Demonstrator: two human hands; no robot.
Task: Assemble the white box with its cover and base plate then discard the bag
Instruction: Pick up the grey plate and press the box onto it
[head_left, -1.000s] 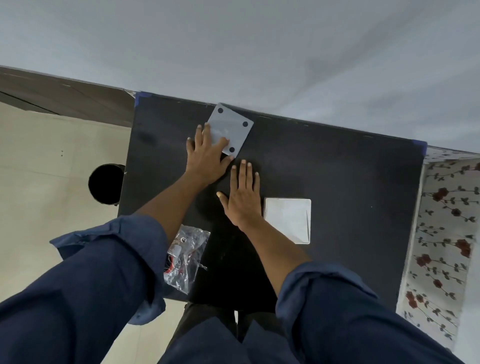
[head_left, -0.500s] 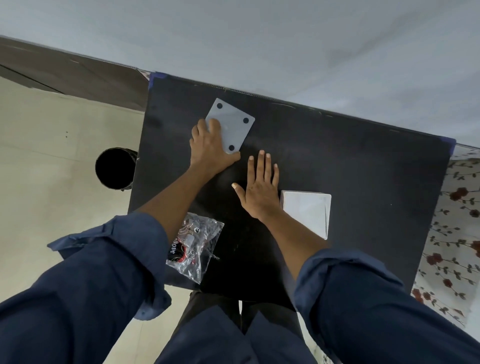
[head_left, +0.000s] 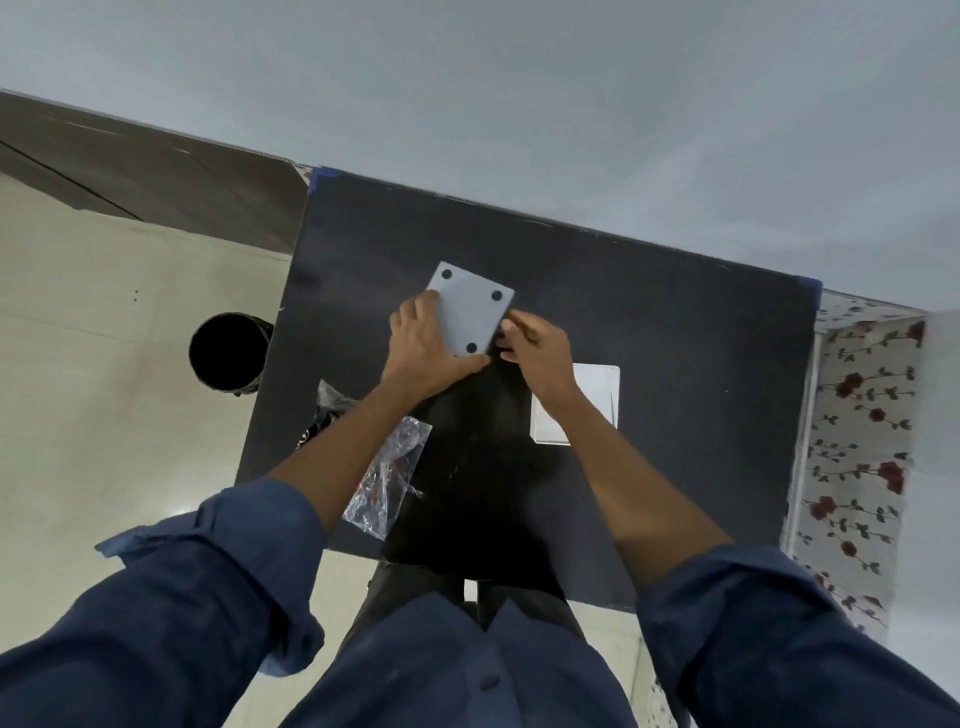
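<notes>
A grey square base plate (head_left: 470, 306) with dark corner holes lies on the black table (head_left: 675, 364) near its middle. My left hand (head_left: 426, 348) grips the plate's left and near edge. My right hand (head_left: 535, 348) touches the plate's right edge with curled fingers. A white box part (head_left: 597, 400) lies flat to the right, partly hidden behind my right forearm. A clear plastic bag (head_left: 387, 478) with small red and black parts sits at the table's near left edge, under my left forearm.
A black round bin (head_left: 226, 353) stands on the pale floor left of the table. A floral cloth (head_left: 857, 441) covers a surface to the right. A grey wall runs behind the table.
My right hand has left the table surface and moved up to the plate's right edge. My left hand shifted from lying on the plate to gripping its edge.
</notes>
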